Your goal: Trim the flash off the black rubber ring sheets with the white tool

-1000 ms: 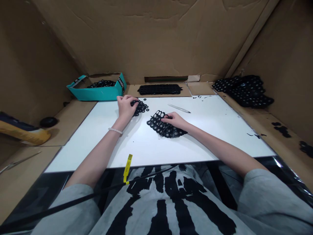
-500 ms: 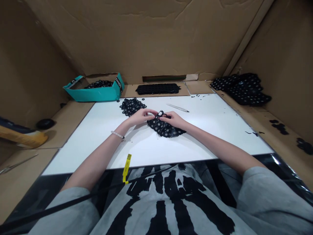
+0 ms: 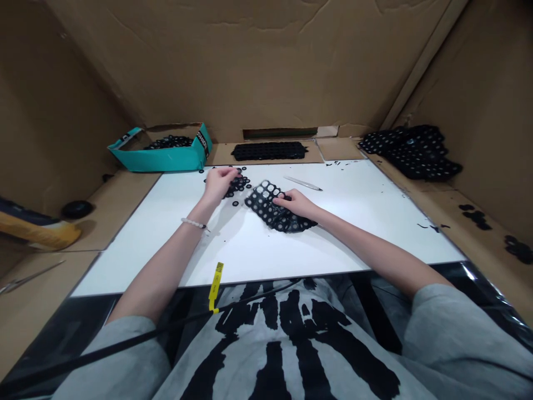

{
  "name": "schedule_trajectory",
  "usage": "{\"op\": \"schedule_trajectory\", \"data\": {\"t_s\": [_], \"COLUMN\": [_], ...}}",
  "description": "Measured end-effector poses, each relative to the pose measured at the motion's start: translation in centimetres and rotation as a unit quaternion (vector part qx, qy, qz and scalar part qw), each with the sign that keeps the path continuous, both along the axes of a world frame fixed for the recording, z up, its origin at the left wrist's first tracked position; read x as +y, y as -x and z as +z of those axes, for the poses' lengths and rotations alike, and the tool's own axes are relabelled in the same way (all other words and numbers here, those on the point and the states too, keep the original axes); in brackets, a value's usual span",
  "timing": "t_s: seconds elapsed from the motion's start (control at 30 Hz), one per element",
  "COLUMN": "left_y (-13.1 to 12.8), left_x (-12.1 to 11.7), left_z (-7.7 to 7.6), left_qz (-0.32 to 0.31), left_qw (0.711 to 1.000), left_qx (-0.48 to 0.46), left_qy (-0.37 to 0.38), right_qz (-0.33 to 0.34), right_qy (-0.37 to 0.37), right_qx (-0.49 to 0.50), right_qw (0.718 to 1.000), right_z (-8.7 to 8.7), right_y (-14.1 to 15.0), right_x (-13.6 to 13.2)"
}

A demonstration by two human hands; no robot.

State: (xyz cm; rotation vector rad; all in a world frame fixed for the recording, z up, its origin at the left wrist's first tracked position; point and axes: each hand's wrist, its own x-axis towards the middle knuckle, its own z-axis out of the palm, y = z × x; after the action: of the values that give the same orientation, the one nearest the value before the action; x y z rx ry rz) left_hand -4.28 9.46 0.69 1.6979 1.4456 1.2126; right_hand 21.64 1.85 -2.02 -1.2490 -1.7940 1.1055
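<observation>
A black rubber sheet (image 3: 270, 208) punched with round holes lies on the white board (image 3: 333, 233). My right hand (image 3: 296, 204) rests on it, fingers curled and pressing it down. Just left of the sheet lies a pile of small black rings (image 3: 236, 185). My left hand (image 3: 219, 184) is over that pile, fingers bent down onto the rings; whether it holds any is hidden.
A teal box (image 3: 166, 155) with black rings stands at the back left. A black perforated sheet (image 3: 270, 150) lies behind the board, and a heap of black sheets (image 3: 412, 151) is at the back right. Tweezers (image 3: 303, 183) lie near my right hand. Cardboard walls surround the bench.
My left hand left the sheet, where it met my right hand half a second ago, and went back left to the ring pile. The sheet's left end now shows several empty holes.
</observation>
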Motion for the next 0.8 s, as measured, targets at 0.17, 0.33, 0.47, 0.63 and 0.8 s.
{"op": "schedule_trajectory", "data": {"t_s": [0.17, 0.33, 0.47, 0.63, 0.8], "left_y": [2.3, -1.6, -4.2, -4.0, -0.9], "left_x": [0.5, -2.6, -4.7, -3.9, -0.7], "left_z": [0.7, 1.5, 1.2, 0.5, -0.1], "left_qz": [0.101, -0.144, -0.236, -0.205, -0.070], "left_qw": [0.966, 0.952, 0.943, 0.971, 0.997], "left_qx": [0.183, 0.236, 0.224, 0.121, 0.028], "left_qy": [-0.152, -0.132, -0.071, 0.006, -0.019], "right_qz": [-0.004, 0.007, 0.030, 0.052, 0.027], "right_qy": [-0.008, -0.025, -0.040, -0.016, -0.008], "right_qx": [0.014, 0.038, 0.026, 0.005, -0.013], "right_qw": [1.000, 0.999, 0.998, 0.999, 1.000], "right_z": [-0.1, 0.2, 0.4, 0.2, 0.2], "right_y": [0.0, 0.2, 0.1, -0.2, -0.4], "right_x": [-0.1, -0.1, -0.1, 0.1, 0.1]}}
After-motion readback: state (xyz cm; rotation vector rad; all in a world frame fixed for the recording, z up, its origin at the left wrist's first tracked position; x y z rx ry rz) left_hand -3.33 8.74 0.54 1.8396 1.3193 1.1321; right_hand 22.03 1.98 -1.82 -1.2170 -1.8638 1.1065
